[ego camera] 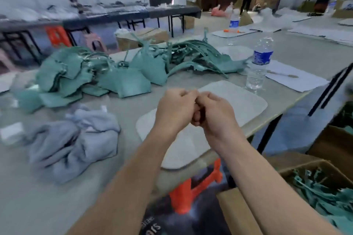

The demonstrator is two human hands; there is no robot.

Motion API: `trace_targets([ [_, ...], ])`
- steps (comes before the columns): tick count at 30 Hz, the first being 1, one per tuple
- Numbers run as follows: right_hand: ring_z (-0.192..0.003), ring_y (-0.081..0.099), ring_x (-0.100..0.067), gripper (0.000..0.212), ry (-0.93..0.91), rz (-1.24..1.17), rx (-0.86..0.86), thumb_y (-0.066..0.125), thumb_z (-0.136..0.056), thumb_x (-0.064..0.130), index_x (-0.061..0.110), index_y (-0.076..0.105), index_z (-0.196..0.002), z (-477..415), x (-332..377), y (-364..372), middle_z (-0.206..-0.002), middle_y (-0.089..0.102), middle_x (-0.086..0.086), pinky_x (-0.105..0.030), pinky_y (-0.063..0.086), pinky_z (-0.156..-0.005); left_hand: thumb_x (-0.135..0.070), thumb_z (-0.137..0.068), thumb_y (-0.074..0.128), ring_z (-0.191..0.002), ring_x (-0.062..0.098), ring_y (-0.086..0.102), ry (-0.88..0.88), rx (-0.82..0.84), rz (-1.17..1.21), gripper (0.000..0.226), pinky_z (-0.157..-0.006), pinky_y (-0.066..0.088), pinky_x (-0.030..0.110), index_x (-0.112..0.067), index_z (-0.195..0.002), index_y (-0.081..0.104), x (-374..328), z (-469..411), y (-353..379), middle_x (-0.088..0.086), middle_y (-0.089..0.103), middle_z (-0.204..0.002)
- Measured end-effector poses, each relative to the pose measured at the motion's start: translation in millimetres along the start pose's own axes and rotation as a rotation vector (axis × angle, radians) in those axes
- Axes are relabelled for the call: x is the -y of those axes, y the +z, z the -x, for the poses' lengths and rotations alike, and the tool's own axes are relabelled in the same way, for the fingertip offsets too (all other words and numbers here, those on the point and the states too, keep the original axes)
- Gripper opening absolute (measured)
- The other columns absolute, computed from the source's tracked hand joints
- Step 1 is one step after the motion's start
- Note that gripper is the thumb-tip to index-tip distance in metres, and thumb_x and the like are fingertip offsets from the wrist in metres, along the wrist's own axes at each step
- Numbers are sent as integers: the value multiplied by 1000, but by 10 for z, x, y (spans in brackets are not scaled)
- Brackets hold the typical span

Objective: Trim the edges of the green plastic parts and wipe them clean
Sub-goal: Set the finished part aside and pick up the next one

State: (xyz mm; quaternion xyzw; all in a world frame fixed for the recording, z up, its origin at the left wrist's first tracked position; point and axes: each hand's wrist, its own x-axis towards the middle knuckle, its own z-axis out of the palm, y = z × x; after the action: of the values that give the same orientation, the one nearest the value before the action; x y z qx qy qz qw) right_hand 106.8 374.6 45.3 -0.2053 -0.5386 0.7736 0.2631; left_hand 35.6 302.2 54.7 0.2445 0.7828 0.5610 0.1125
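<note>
My left hand (174,109) and my right hand (214,112) meet above the white mat (242,101), fingers curled and pressed against each other. Something small and dark shows between them, too hidden to name. Beyond the hands lies a pile of green plastic parts (107,74), with long curved green strips (198,53) behind it. A crumpled grey cloth (76,141) sits on the table to my left. Neither hand touches the green parts or the cloth.
A water bottle (258,63) stands right of the mat, beside a white sheet (298,80). A cardboard box (322,189) with green scrap is at lower right below the table edge. An orange stool (193,192) stands under the table. People work far back.
</note>
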Motion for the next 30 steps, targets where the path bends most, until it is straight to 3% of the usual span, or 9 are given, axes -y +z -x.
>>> trace_targets([
  [3, -47, 48, -16, 11, 27, 138, 147, 59, -92, 3, 2, 68, -84, -234, -226, 497, -60, 63, -9, -27, 41, -45, -45, -81, 56, -52, 10, 53, -16, -235, -261, 23, -53, 36, 30, -31, -65, 64, 252, -131, -635, -11, 58, -50],
  [8, -53, 59, -15, 12, 39, 370, 244, 59, -91, 2, 6, 69, -85, -766, -799, 1148, -67, 72, -8, -29, 52, -56, -35, -86, 60, -60, 17, 50, -68, -511, -265, 27, -55, 36, 32, -26, -60, 56, 883, -191, -1274, -10, 52, -52],
  [11, -54, 60, -15, 20, 14, 476, 284, 57, -89, 1, 13, 71, -81, -1085, -1092, 1490, -63, 72, -5, -30, 53, -58, -41, -85, 66, -85, 11, 58, 66, -509, -466, 10, -73, 49, 34, -36, -93, 70, 1148, -190, -1504, -17, 65, -83],
  [13, -54, 61, -14, 24, 0, 510, 308, 55, -88, 0, 15, 71, -78, -1253, -1229, 1676, -66, 73, -7, -33, 53, -60, -48, -79, 70, -106, 12, 55, 56, -409, -661, 51, -93, 46, 33, -34, -126, 61, 1329, -203, -1638, -14, 64, -113],
  [15, -54, 61, -15, 27, -28, 523, 308, 53, -87, -2, 16, 71, -76, -1398, -1310, 1818, -68, 74, -6, -38, 54, -62, -43, -75, 69, -110, 16, 54, -19, -367, -845, 64, -97, 42, 32, -33, -136, 50, 1471, -204, -1784, -11, 61, -118],
  [19, -64, 67, -14, 30, -189, 719, 198, 52, -83, 6, 25, 72, -73, -1682, -1354, 2048, -68, 73, 11, -29, 53, -58, -18, -68, 56, -91, 18, 52, -106, -525, -1039, 40, -76, 35, 31, -32, -104, 46, 1683, -244, -2272, -9, 53, -95],
  [24, -73, 64, -28, 31, -246, 1194, 290, 58, -89, 37, 16, 62, -66, -1790, -1370, 2231, -66, 65, 1, -32, 47, -63, -24, -69, 62, -84, 17, 48, -221, -541, -1062, 13, -73, 32, 29, -31, -70, 51, 1842, -390, -2538, -12, 45, -77],
  [27, -64, 55, -23, 51, -282, 1498, 454, 47, -90, 62, 20, 56, -65, -1638, -1543, 2170, -68, 57, -2, -33, 38, -54, -34, -69, 60, -78, 18, 48, -179, -553, -1068, 4, -73, 38, 33, -31, -70, 57, 1886, -438, -2524, -13, 45, -72],
  [30, -58, 42, -16, 57, -379, 1636, 423, 38, -84, 77, 22, 44, -70, -1493, -1609, 2127, -64, 43, 7, -33, 25, -50, -52, -74, 50, -78, 14, 46, -224, -536, -1040, 23, -77, 42, 34, -33, -74, 62, 1848, -421, -2516, -13, 50, -74],
])
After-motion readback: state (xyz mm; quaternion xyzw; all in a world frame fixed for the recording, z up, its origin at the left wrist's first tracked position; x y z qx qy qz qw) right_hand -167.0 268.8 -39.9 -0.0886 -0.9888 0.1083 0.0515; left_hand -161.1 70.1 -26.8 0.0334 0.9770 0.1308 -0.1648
